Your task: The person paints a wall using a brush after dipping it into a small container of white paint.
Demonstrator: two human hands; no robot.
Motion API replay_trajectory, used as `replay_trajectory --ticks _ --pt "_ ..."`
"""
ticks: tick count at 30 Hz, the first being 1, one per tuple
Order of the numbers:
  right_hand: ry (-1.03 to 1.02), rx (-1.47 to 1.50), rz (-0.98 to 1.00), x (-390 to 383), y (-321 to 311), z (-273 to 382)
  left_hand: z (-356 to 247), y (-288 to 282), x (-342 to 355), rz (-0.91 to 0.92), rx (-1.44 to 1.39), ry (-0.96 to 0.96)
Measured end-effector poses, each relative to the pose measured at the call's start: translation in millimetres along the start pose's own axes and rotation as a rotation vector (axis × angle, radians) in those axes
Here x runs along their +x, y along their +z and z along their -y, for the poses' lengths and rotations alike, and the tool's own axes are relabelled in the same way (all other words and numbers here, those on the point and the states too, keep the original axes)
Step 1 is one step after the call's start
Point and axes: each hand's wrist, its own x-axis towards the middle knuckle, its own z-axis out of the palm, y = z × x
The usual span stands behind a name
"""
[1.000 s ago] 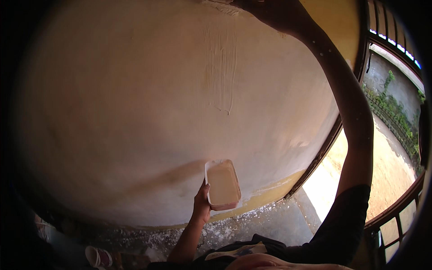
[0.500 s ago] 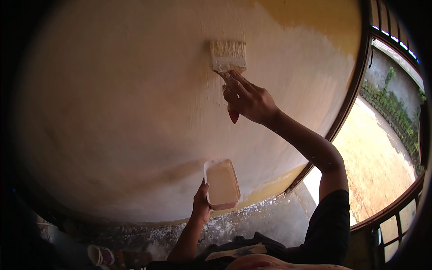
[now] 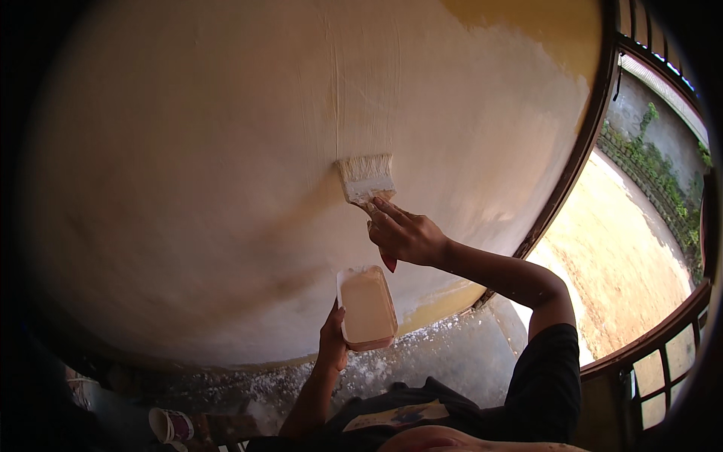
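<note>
My right hand (image 3: 407,235) is closed round the handle of a wide paintbrush (image 3: 367,178). Its pale, paint-coated bristles point up and rest against the wall (image 3: 226,151), and the red handle end sticks out below my fingers. Fresh vertical streaks of whitish paint run above the bristles. Lower down, my left hand (image 3: 334,339) grips a small rectangular tub (image 3: 367,307) by its left side, thumb at the rim. Cream-coloured paint lies inside the tub. The fingers under it are hidden.
Yellow wall (image 3: 520,30) shows at the upper right and along the bottom edge. A brown-framed doorway (image 3: 576,177) on the right gives onto sunlit ground. White spatters mark the grey floor (image 3: 459,361). A white-and-purple bucket (image 3: 172,426) stands at lower left.
My right hand has drawn the paintbrush down the wall, leaving streaks above it. The tub in my left hand has hardly moved.
</note>
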Motion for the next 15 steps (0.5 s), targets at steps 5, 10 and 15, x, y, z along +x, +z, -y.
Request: replay_trajectory --ticks 5,10,15 --pt "0.079 0.209 0.111 -2 -4 9 6 -5 2 0.012 -0.008 -0.017" --pt "0.329 0.665 0.223 53 -60 -36 9 0 -8 -0.033 -0.029 -0.041" --pt "0.589 0.835 0.359 121 -81 -108 5 2 -9 -0.03 -0.031 -0.081"
